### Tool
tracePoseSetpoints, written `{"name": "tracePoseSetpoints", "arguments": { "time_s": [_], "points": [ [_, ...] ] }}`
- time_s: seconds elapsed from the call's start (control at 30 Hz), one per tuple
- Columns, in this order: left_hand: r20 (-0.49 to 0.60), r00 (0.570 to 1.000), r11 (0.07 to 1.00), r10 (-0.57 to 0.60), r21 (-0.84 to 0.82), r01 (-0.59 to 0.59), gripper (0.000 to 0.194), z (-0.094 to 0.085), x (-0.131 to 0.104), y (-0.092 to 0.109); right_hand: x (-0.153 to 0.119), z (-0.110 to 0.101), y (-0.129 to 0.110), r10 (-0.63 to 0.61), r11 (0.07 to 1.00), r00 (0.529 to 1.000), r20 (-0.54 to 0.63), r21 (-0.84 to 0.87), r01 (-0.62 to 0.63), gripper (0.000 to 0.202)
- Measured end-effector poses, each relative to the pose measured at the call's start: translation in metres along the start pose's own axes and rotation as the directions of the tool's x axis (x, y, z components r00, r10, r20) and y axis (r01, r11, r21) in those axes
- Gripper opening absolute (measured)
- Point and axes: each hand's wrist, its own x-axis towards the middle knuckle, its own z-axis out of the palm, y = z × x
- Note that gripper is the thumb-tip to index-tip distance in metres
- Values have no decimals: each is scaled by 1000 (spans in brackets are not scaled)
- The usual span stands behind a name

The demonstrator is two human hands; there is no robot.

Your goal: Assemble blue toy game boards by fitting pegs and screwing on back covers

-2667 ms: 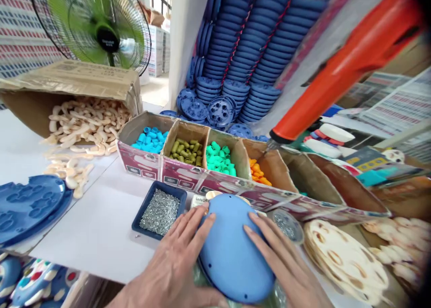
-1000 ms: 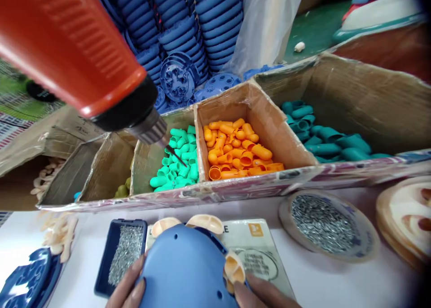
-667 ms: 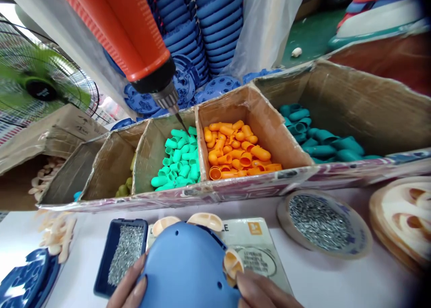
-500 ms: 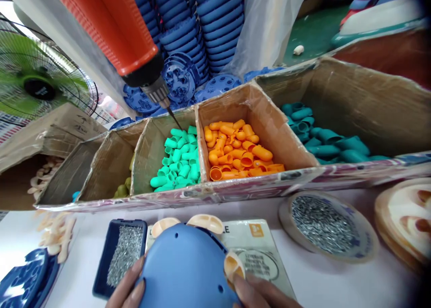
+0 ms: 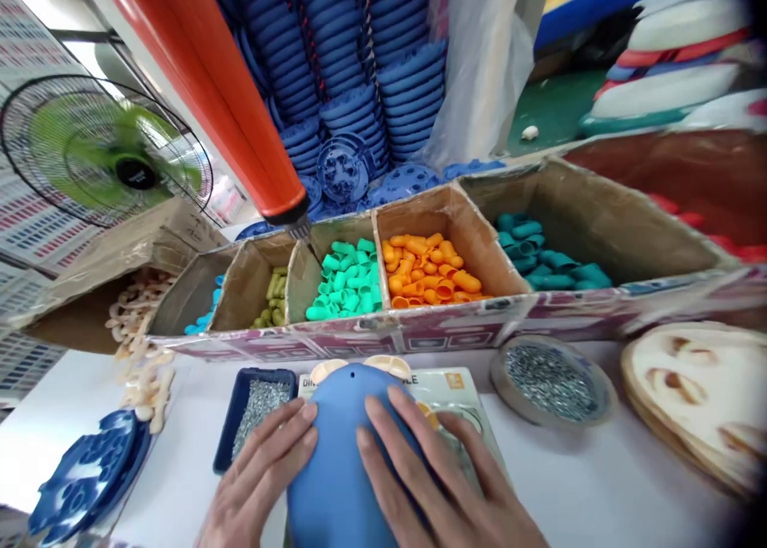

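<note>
A blue domed shell lies in front of me on a printed card, with cream rounded pieces showing at its far edge. My left hand rests its fingertips on the shell's left side. Over the top and right side of the shell, my right hand lies with its fingers spread. The lower part of the shell is cut off by the frame. Just left of it stands a dark blue tray of small metal screws. An orange power screwdriver hangs above, its bit pointing down.
A divided cardboard box holds green, orange, teal and other coloured pieces. To the right are a round dish of screws and stacked cream discs. Blue moulded parts lie left. Behind stand stacked blue parts and a fan.
My hands have moved from the shell's edges onto its surface, and my right fingers have spread across it. The view has shifted, showing more of the fan and the left side.
</note>
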Motion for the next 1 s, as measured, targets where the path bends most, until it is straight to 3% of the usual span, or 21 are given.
{"name": "tracePoseSetpoints", "arguments": {
  "time_s": [0.1, 0.17, 0.27, 0.37, 0.57, 0.73, 1.0],
  "points": [
    [46, 998, 999, 36, 23, -37, 48, -11, 28, 11, 8, -2, -2, -67, 998, 998, 4, -11, 67, 56],
    [156, 986, 998, 55, 25, -60, 49, -15, 54, 16, 12, -8, -7, -103, 993, 994, 31, -62, 104, 69],
    [262, 947, 982, 188, -44, -182, 46, -14, 90, 20, 14, -18, -16, -125, 977, 988, 86, -162, 138, 79],
    [277, 924, 965, 262, -99, -244, 45, -8, 108, 17, 15, -21, -21, -110, 970, 987, 119, -202, 133, 79],
    [248, 932, 964, 264, -92, -249, 45, 1, 104, 11, 15, -20, -25, -54, 982, 984, 169, -169, 82, 81],
    [185, 926, 942, 331, -13, -334, 45, 6, 100, 13, 19, -22, -31, 36, 988, 979, 201, -155, -5, 75],
    [164, 965, 977, 204, -88, -192, 40, 10, 102, 8, 25, -18, -31, 165, 983, 965, 202, -116, -143, 79]
  ]
}}
